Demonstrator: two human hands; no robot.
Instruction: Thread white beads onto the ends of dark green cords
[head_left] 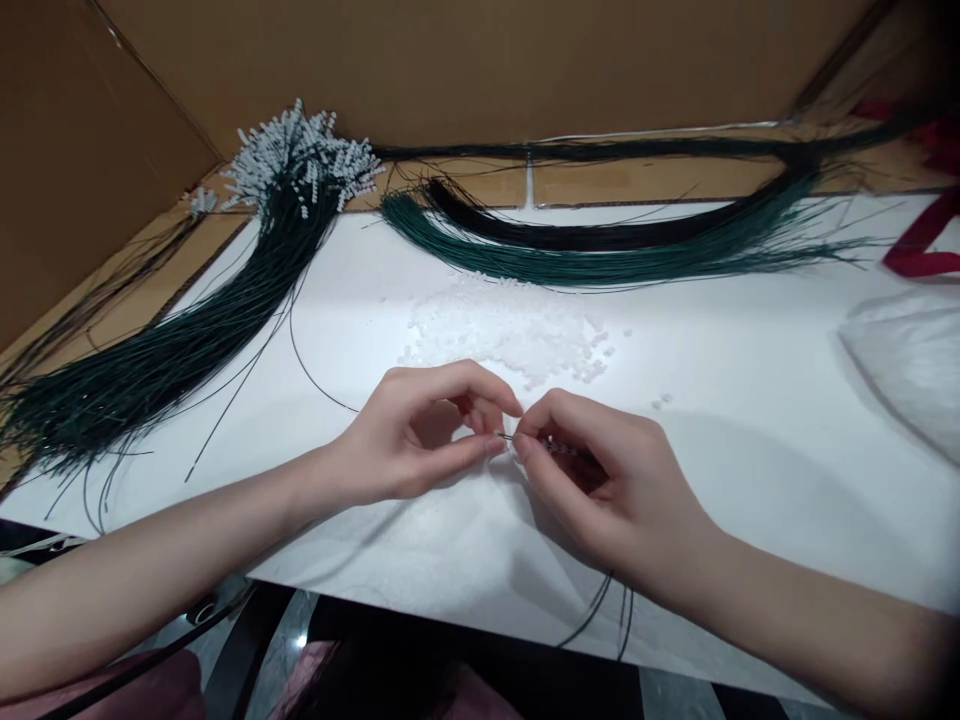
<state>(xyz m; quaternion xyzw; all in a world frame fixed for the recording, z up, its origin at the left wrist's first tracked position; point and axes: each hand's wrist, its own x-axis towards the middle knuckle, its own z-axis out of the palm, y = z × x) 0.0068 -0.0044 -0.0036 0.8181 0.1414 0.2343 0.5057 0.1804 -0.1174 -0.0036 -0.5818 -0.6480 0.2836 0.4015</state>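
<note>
Right grip (pixel 626 475) is pinching the wire (pixel 505 436) near its end for steadiness, beside left grip (pixel 394 430), whose hold is unclear.

The strand (pixel 506 436) you pinch looks smooth, like thin coated wire. To your left, the green bundle (pixel 247 270) looks plastic-coated, with a faint sheen, and its white beaded tips (pixel 304 160) look like matt plastic. The loose beads (pixel 502 325) in front of you seem translucent, frosted plastic. Beyond them, the dark strands (pixel 562 238) look smooth and dull. Your work surface (pixel 720 340) is smooth white board or paper, softly shiny. You face a wall (pixel 487 70) of matt brown cardboard; at your right, the white bag (pixel 911 350) looks like thin, creased plastic and the red ribbon (pixel 926 263) like smooth cloth
</note>
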